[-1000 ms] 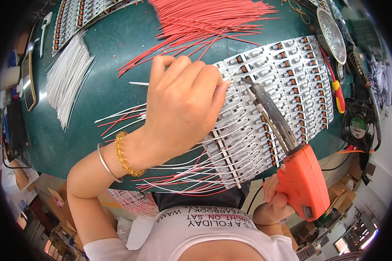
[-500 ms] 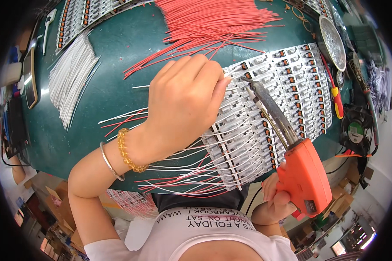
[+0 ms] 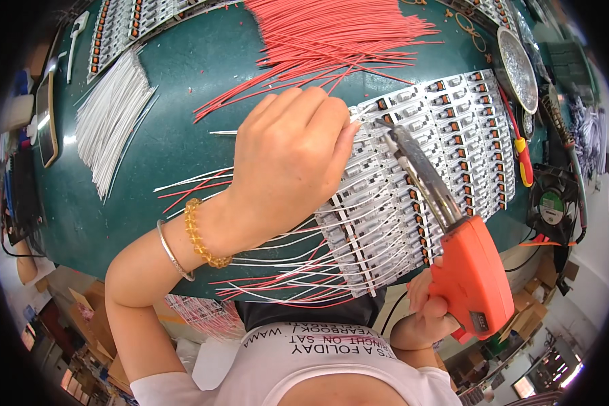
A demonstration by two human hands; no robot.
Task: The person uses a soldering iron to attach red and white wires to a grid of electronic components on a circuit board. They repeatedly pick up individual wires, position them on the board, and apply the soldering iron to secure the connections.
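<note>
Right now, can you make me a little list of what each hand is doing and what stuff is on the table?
left hand: pressed down on the circuit boards, fingers curled
right hand: gripping the orange soldering gun
gun tip: on the boards, beside the left fingertips
red wires: heaped at the far side
white wires: bundled on the left
table: green top
screwdriver: right of the boards

Bright, even overhead light; glare on the round metal dish [image 3: 519,68] at the table's far right corner; fisheye edges bend, black-vignetted.
</note>
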